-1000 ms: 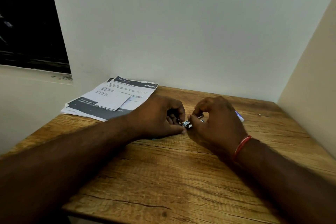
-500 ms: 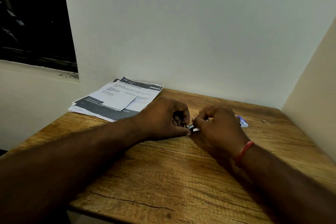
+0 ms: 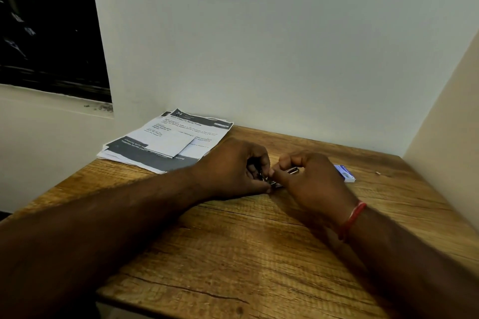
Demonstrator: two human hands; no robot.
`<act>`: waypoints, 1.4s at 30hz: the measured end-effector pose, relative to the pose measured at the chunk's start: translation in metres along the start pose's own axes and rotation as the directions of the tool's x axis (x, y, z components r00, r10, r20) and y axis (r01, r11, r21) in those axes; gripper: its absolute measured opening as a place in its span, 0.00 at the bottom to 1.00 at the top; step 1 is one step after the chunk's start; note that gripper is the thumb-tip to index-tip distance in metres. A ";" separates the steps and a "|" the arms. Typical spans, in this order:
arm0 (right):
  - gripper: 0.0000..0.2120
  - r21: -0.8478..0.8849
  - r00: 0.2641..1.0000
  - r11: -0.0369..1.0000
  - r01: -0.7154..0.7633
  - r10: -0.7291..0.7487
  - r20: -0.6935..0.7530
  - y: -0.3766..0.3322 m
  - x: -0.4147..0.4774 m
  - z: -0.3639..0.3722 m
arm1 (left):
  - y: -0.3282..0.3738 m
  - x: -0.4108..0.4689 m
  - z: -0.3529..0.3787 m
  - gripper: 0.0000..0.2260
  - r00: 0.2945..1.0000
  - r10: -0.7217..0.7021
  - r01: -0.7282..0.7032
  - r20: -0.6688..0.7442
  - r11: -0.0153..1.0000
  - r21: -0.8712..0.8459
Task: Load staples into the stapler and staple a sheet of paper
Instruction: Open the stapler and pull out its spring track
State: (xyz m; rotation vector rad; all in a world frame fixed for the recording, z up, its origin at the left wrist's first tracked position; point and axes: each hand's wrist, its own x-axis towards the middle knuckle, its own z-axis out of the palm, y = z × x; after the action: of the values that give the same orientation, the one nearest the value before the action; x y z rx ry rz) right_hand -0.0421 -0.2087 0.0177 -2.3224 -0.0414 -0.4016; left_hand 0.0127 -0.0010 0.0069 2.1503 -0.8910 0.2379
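A small metal stapler [image 3: 292, 171] sits between both hands at the middle of the wooden table [image 3: 246, 254], mostly hidden by fingers. My left hand [image 3: 233, 166] grips its left end with curled fingers. My right hand [image 3: 311, 184] pinches the stapler's other part with thumb and forefinger; a shiny metal piece pokes out past the knuckles. Whether staples are in the fingers cannot be seen. A stack of printed paper sheets [image 3: 168, 141] lies at the table's back left corner.
A small blue and white staple box [image 3: 344, 173] lies on the table just right of my right hand. White walls close the table at the back and right. A tiny scrap [image 3: 378, 173] lies near the right wall.
Both hands stay together on the stapler; my right hand's fingers have shifted slightly on it. The view has drifted a little; the papers and box have not moved.
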 end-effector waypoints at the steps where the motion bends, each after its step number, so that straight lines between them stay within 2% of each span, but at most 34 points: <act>1: 0.07 -0.004 1.000 1.000 0.014 -0.014 0.012 0.000 -0.002 0.000 | 0.001 -0.001 0.000 0.10 1.000 0.001 -0.001 -0.003 1.000 0.000; 8: 0.05 -0.108 0.997 0.991 0.079 -0.076 0.033 0.001 -0.001 0.000 | 0.004 -0.001 -0.002 0.14 0.999 -0.035 0.035 0.004 0.999 -0.023; 15: 0.09 -0.052 0.968 0.968 0.244 -0.240 0.070 0.013 0.003 -0.007 | 0.002 0.000 -0.004 0.18 0.997 -0.061 0.063 0.040 0.996 -0.066; 24: 0.09 0.020 0.924 0.925 0.379 -0.379 0.053 0.020 0.010 -0.019 | 0.002 0.000 -0.006 0.17 0.996 -0.077 0.077 0.034 0.997 -0.008; 26: 0.07 0.039 0.922 0.923 0.382 -0.383 0.047 0.024 0.012 -0.024 | 0.003 0.000 -0.006 0.17 0.996 -0.080 0.080 0.033 0.997 -0.004; 29: 0.07 0.064 0.908 0.916 0.396 -0.401 0.117 0.028 0.012 -0.031 | 0.001 0.000 -0.006 0.16 0.996 -0.091 0.091 0.016 0.996 0.003; 37: 0.09 -0.065 0.888 0.922 0.381 -0.345 0.303 0.034 0.012 -0.040 | -0.003 0.002 -0.006 0.16 0.995 -0.098 0.098 -0.009 0.995 0.001; 42: 0.08 -0.066 0.883 0.924 0.378 -0.338 0.326 0.036 0.015 -0.042 | -0.005 0.003 -0.005 0.18 0.995 -0.097 0.097 -0.004 0.995 -0.021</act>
State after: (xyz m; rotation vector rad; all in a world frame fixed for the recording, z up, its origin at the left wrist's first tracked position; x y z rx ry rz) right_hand -0.0341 -0.2652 0.0245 -2.4867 -0.6261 -0.2199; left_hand 0.0187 0.0037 0.0082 2.1662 -0.7806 0.1843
